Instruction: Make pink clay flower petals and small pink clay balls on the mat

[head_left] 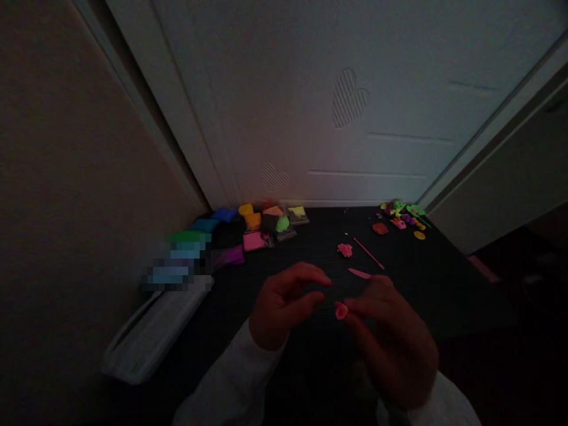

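Between the thumb and forefinger of my right hand (393, 337) is a small rolled piece of pink clay (341, 311), curled like a rosebud. My left hand (288, 302) hovers just left of it, thumb and fingers apart, holding nothing. Beyond my right hand a pink modelling knife (359, 273) lies on the dark table, its near end hidden by that hand. Farther back are a thin pink stick tool (368, 254) and a bumpy pink clay cluster (345, 250).
Bags of coloured clay, among them a pink one (254, 241) and a purple one (231, 257), lie at the back left. A long pale case (155, 334) sits at the left edge. Colourful clay shapes (402, 214) crowd the back right, near a reddish lump (380, 228). A white panel (284, 118) rises behind.
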A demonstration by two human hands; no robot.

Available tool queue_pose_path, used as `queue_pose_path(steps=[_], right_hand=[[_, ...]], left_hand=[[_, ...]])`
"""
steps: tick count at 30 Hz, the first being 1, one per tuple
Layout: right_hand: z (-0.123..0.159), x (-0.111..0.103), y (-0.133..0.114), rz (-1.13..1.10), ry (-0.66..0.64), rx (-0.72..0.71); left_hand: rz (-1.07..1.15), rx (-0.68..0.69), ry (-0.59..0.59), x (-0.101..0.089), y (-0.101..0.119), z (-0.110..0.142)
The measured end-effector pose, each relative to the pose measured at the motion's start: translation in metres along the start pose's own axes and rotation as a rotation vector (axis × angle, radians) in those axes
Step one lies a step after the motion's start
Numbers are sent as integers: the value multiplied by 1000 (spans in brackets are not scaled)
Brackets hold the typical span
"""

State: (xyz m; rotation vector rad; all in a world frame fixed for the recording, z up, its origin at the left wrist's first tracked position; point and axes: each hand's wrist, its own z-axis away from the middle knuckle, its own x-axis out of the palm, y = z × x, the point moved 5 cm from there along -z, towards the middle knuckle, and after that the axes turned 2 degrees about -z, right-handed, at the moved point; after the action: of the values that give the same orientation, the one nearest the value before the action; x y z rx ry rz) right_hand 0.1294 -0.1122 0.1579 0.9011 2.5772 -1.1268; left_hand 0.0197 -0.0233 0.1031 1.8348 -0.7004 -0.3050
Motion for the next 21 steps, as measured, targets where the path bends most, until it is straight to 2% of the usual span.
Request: queue_pose_path(steps=[5, 8, 14, 21], right_hand=[[11, -4, 0, -96, 11, 23], [17, -3, 4, -103, 27, 40], [23, -3, 5, -104, 38, 56], [31, -7, 8, -177, 41, 159]], left_hand=[[144, 29, -9, 26, 8, 21], [179, 63, 23, 31, 7, 24], [226, 44, 81, 38, 6, 27], [326, -131, 122, 47, 7, 32]])
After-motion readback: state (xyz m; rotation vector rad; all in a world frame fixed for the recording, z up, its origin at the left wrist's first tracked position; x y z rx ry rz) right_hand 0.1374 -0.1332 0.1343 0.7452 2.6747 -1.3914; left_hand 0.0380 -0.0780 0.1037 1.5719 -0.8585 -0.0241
